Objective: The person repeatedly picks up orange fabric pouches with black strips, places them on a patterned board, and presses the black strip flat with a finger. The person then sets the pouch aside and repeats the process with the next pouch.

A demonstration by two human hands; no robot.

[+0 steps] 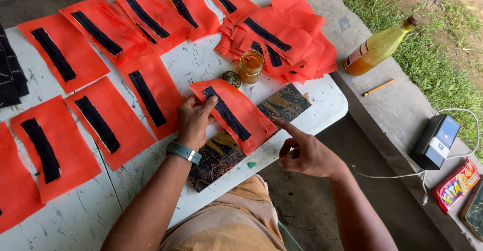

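Left hand (193,120) presses flat, fingers together, on an orange sheet (234,114) atop the tabletop (201,64); right hand (307,153) touches its edge, forefinger out, other fingers curled

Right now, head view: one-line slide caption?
Left hand presses an orange sheet onto a dark patterned board; right hand points at it.

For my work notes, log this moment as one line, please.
left hand: pressing orange sheet | right hand: index finger at sheet's edge | sheet: on dark patterned board | nearby: glass jar
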